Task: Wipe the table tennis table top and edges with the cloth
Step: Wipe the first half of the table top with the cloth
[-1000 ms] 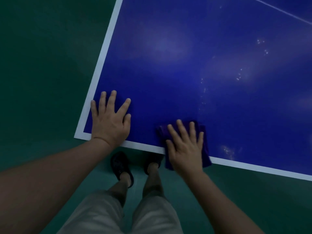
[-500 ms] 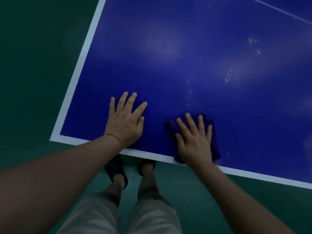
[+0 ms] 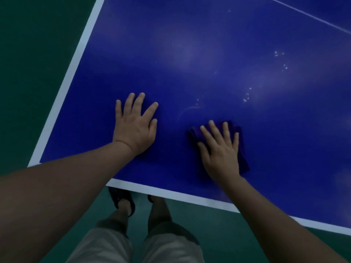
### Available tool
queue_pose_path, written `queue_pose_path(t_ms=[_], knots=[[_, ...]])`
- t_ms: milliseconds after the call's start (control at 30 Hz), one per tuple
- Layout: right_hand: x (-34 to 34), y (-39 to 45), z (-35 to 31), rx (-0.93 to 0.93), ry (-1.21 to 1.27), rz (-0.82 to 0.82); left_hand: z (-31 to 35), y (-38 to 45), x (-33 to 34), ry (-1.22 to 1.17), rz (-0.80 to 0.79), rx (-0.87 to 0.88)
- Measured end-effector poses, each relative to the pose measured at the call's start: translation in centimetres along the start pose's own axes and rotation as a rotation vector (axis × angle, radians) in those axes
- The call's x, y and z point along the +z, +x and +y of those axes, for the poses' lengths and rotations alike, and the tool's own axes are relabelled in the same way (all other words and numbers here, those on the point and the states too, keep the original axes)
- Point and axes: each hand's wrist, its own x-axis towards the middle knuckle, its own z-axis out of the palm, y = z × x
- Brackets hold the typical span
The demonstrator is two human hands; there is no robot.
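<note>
- The tabletop (image 3: 209, 54) is a smooth, glossy blue slab with a white border line along its edges; pale smears and small white specks dot the surface.
- The floor (image 3: 28, 54) around it is flat dark green.
- The left hand (image 3: 135, 126) lies flat on the bare tabletop near the corner, fingers spread straight, its grip released and holding nothing.
- The right hand (image 3: 221, 150) presses flat, fingers straight, grip released, on the cloth.
- The cloth (image 3: 242, 158), soft, purple and folded, lies on the tabletop near the front edge.
</note>
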Motion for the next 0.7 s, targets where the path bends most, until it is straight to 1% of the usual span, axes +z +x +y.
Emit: queue_pose_path(t_ms=[100, 133, 167, 200, 233, 300, 333, 400, 467, 533, 600, 667, 700], knots=[[-0.6, 6.8, -1.1, 0.279, 0.207, 0.112, 0.5, 1.8, 0.0, 0.015, 0.005, 0.014], [-0.7, 9.2, -1.9, 0.344, 0.276, 0.149, 0.6, 2.5, 0.1, 0.009, 0.011, 0.012], [-0.6, 11.1, -2.9, 0.359, 0.311, 0.166, 0.8, 3.1, 0.1, 0.003, 0.015, 0.008], [-0.5, 12.5, -4.0, 0.314, 0.300, 0.152, 0.9, 3.5, 0.2, 0.003, 0.019, 0.003], [-0.2, 13.0, -5.1, 0.216, 0.250, 0.123, 0.9, 3.8, 0.3, 0.005, 0.023, -0.002], [0.3, 11.9, -6.5, -0.042, 0.094, 0.068, 0.9, 3.8, 0.4, 0.002, 0.037, -0.003], [0.4, 10.5, -6.5, -0.138, 0.036, 0.049, 0.9, 3.6, 0.5, -0.003, 0.041, -0.001], [0.3, 7.5, -4.9, -0.229, -0.014, 0.003, 1.0, 3.5, 0.4, -0.003, 0.036, -0.005], [-0.4, 5.2, -2.2, -0.229, -0.032, -0.034, 1.1, 3.7, 0.1, 0.006, 0.023, -0.020], [-1.3, 4.9, 0.4, -0.161, -0.027, -0.049, 1.0, 3.9, 0.1, 0.010, 0.012, -0.020], [-1.9, 7.4, 1.4, 0.002, 0.002, -0.035, 1.1, 3.8, 0.1, 0.023, 0.010, -0.017], [-1.9, 12.0, 0.1, 0.168, 0.060, -0.012, 1.2, 3.8, 0.0, 0.026, -0.002, -0.021], [-1.8, 14.1, -1.3, 0.186, 0.067, -0.017, 1.2, 3.9, -0.1, 0.026, -0.010, -0.023]])
